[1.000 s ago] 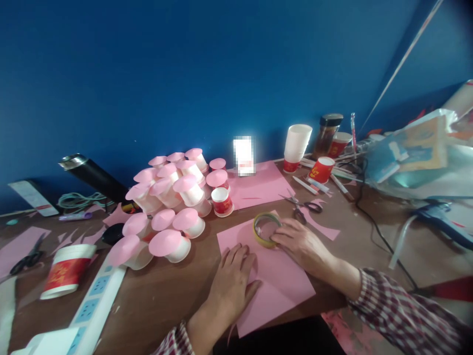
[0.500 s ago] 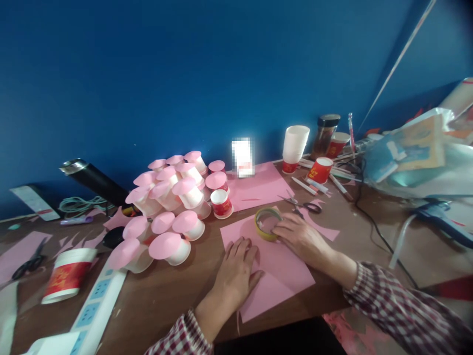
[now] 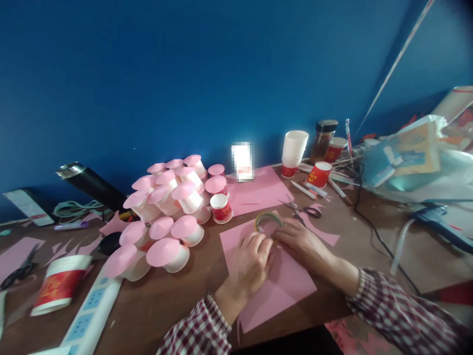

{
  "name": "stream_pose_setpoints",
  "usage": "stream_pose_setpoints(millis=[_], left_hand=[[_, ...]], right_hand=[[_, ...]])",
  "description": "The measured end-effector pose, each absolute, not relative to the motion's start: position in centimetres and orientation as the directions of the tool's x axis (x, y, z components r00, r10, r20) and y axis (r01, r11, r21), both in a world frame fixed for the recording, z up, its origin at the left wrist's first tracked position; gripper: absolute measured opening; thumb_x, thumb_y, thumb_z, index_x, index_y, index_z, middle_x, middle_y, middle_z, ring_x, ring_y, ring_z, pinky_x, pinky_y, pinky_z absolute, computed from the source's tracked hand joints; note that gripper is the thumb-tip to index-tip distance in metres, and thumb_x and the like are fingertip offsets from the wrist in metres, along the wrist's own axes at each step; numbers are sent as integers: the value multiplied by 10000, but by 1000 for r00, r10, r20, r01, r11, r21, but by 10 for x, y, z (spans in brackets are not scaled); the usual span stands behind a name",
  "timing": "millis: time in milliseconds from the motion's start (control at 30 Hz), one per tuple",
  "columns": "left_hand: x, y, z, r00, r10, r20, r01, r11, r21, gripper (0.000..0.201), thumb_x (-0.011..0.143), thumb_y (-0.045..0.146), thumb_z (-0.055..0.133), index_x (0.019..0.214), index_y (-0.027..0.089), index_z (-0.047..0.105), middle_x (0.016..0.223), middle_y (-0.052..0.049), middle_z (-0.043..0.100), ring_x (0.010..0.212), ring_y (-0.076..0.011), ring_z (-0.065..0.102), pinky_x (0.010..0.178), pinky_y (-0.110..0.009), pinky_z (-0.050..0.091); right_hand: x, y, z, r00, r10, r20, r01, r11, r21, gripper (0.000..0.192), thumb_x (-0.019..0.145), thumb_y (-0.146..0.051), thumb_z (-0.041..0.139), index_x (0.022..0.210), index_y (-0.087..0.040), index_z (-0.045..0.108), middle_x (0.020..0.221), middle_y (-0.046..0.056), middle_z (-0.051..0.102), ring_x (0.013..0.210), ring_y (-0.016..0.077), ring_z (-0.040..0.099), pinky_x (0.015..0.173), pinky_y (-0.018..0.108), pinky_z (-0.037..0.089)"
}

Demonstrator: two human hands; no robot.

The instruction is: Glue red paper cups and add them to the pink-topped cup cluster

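Observation:
A yellow-green roll of tape [image 3: 268, 215] is on a pink paper sheet [image 3: 281, 298], its near side covered by my fingers. My right hand [image 3: 305, 244] grips the roll's right side, fingers bent. From the near left, my left hand [image 3: 253, 264] closes its curled fingers on the roll's near edge, fingertips partly hidden. The two hands almost meet over the sheet. Scissors [image 3: 301, 211] with dark handles lie just beyond my right hand, beside a pink paper offcut [image 3: 325, 234].
Several paper cups topped with pink discs [image 3: 162, 254] crowd the left. A red cup [image 3: 220, 208] stands by another pink sheet [image 3: 254, 192]. Stacked cups [image 3: 294, 150] and a dark-lidded jar [image 3: 324, 140] are behind. A power strip [image 3: 90, 308] lies front left, a black cable [image 3: 384, 246] right.
My left hand has moved from flat on the pink sheet up and right to the roll of tape, its fingers now curled. My right hand stays at the roll, which looks tilted up slightly.

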State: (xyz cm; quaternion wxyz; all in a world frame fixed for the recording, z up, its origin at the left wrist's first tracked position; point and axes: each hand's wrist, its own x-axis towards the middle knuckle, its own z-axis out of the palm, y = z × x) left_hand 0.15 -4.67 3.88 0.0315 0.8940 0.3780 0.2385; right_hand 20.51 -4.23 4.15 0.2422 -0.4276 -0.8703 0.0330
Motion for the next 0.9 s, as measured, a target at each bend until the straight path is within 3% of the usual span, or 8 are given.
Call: stream_pose_setpoints(millis=[200,333,467,567,633,700,767,900], left_hand=[[3,-45,25,590,663,461,658,-726,201,265,934,264,511,1154,160,617,1119,-124,653,1040,-267,620,882,-428,561],[2,-47,23,587,679,441,662,-716,222,286,936,273,495,1174,161,607,1120,-125,651,1080,-275,609,901,-424,557],[3,-46,21,572,660,488,635,-732,245,284,941,282,484,1162,155,609,1093,-128,656,1070,-264,610,902,-413,555],[1,-45,19,560,656,505,621,-736,267,271,935,279,497,1148,159,613,1083,-124,655,1062,-264,609,904,-412,553],[-1,-43,18,556,669,493,606,-733,309,256,924,268,515,1135,164,616,1071,-120,651,1050,-266,607,897,-419,553],[-3,-40,18,558,679,478,560,-733,387,244,917,242,520,1131,173,614,1067,-112,644,1043,-251,604,903,-408,550],[-6,-37,17,563,675,477,487,-737,468,253,907,206,521,1144,181,604,1078,-104,638,1054,-228,595,929,-387,538],[-9,-32,16,552,665,503,405,-741,535,261,891,166,529,1144,179,596,1097,-101,638,1083,-212,580,966,-385,513]], right_hand=[[222,-38,46,-477,742,471,729,634,-260,350,937,-257,572,1283,-199,583,1257,127,655,1179,258,594,978,445,519],[254,-8,53,-332,832,445,873,450,-190,290,964,-224,487,1215,-164,619,1190,133,686,1108,273,636,937,460,524],[277,29,54,-199,894,402,959,262,-109,273,895,-217,539,1120,-128,666,1144,180,696,1050,344,653,876,515,528],[267,50,47,-77,879,470,911,254,-326,318,880,-286,573,1152,-135,641,1085,166,716,987,316,679,866,489,538],[250,59,40,7,867,498,758,320,-568,346,893,-347,570,1177,-155,612,1112,148,707,974,278,687,818,433,564],[231,64,30,63,880,471,576,353,-737,366,892,-417,584,1156,-164,602,1116,145,700,1012,263,678,804,398,572],[219,68,20,173,869,463,442,351,-825,375,896,-457,579,1133,-167,599,1105,139,692,1005,245,673,817,387,567],[216,70,3,264,865,426,332,333,-883,372,885,-494,591,1059,-167,615,1000,104,688,893,216,669,791,379,563]])
